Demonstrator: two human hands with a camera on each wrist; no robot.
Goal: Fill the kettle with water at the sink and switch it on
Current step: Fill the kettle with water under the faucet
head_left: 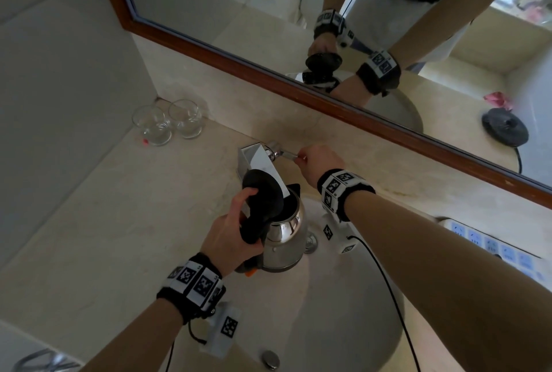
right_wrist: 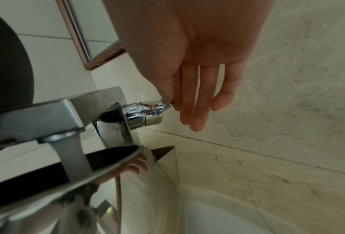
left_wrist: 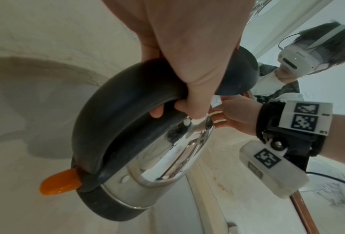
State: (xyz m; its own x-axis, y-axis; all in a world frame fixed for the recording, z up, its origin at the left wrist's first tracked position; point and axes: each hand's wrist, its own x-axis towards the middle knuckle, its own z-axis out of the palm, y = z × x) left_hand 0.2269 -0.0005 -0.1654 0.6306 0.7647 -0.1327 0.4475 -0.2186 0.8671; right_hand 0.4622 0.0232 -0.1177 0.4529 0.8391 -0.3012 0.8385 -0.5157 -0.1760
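A steel kettle (head_left: 286, 240) with a black handle (left_wrist: 111, 110) and an orange switch (left_wrist: 60, 183) hangs over the sink basin (head_left: 343, 312). Its black lid (head_left: 263, 189) stands open under the chrome faucet (head_left: 260, 159). My left hand (head_left: 230, 228) grips the handle. My right hand (head_left: 316, 162) pinches the faucet lever (right_wrist: 153, 109) between thumb and forefinger, with the other fingers straight. In the right wrist view a water stream (right_wrist: 73, 158) falls from the spout (right_wrist: 37, 120) into the kettle's mouth (right_wrist: 107, 156).
Two empty glasses (head_left: 152, 125) stand in the counter's back left corner. A wood-framed mirror (head_left: 298, 13) runs along the wall and reflects the black kettle base (head_left: 504, 126). A white power strip (head_left: 493, 246) lies at the right. The drain (head_left: 310, 241) shows beside the kettle.
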